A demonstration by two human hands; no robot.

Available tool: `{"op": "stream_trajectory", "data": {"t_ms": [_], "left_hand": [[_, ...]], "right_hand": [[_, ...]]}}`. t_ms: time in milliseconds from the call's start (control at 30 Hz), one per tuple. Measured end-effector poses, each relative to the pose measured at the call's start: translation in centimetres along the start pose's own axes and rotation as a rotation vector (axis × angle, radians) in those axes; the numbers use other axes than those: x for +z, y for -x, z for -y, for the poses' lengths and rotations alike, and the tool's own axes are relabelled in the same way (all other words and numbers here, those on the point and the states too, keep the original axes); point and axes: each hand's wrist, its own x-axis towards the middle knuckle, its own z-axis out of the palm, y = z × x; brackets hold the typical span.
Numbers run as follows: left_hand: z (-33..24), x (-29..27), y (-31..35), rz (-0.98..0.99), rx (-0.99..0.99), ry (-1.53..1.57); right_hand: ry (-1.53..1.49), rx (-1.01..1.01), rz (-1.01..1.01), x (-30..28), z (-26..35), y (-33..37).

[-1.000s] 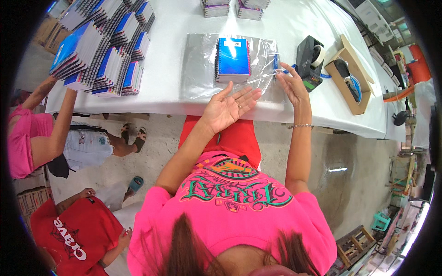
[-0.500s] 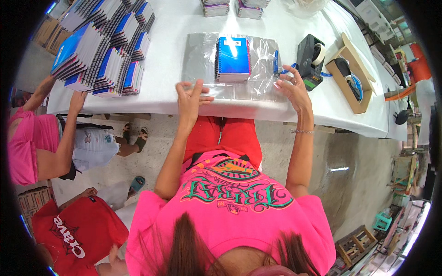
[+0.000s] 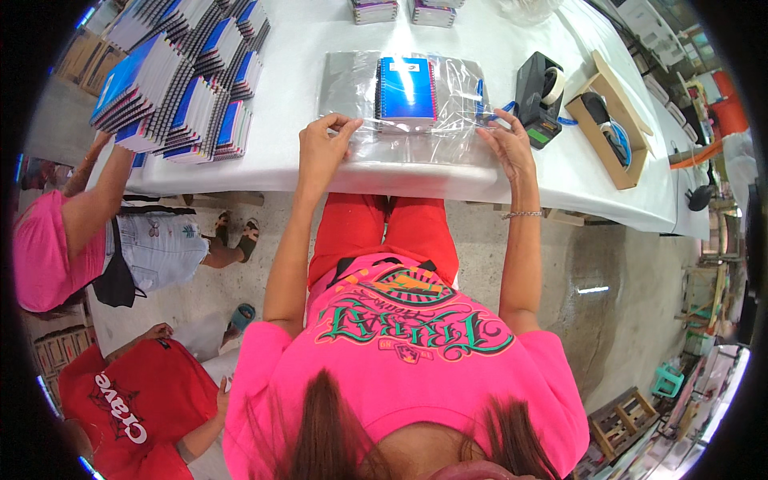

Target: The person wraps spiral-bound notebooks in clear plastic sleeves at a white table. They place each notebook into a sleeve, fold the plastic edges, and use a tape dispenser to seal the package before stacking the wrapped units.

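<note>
A stack of blue-covered spiral notebooks [image 3: 406,90] lies on clear plastic sheeting [image 3: 456,146] near the table's front edge. To the left of the stack, my left hand [image 3: 322,148] is closed, thumb and fingertips pinching the near left part of the sheeting. On the other side, my right hand [image 3: 512,148] has its fingertips closed at the sheeting's right edge, beside a blue strip [image 3: 480,94]. Both hands are apart from the notebooks.
Tall stacks of spiral notebooks [image 3: 188,108] fill the table's left. A black tape dispenser [image 3: 532,100] and an open cardboard box [image 3: 620,156] stand right. More notebooks [image 3: 374,11] sit at the back. A co-worker in pink [image 3: 48,256] is at left, another in red [image 3: 132,400] behind.
My left hand's fingers have gone from spread to pinched at the plastic. My right fingertips have closed in on its right edge. The co-worker in pink has reached further into the notebook stacks.
</note>
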Motion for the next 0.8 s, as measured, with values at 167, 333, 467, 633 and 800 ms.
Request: {"op": "stream_trajectory", "data": {"t_ms": [167,333,467,633,800], "left_hand": [[0.0,-0.3,-0.5,0.031,-0.036,0.022],[1.6,-1.0,-0.4,-0.031,-0.229,0.137],[3.0,-1.4,0.2,-0.01,-0.161,-0.052],[1.3,-1.4,0.7,-0.099,-0.113,0.02],[2.0,-1.8,-2.3,-0.018,-0.198,-0.072]], "right_hand": [[0.149,-0.047,0.005,-0.7,-0.4,-0.5],[0.389,-0.057,0.038,0.2,1.0,0.3],[0.56,-0.107,0.154,1.1,1.6,0.6],[0.728,-0.128,0.181,2.2,3.0,-0.7],[0.893,-0.191,0.305,2.6,2.7,-3.9]]}}
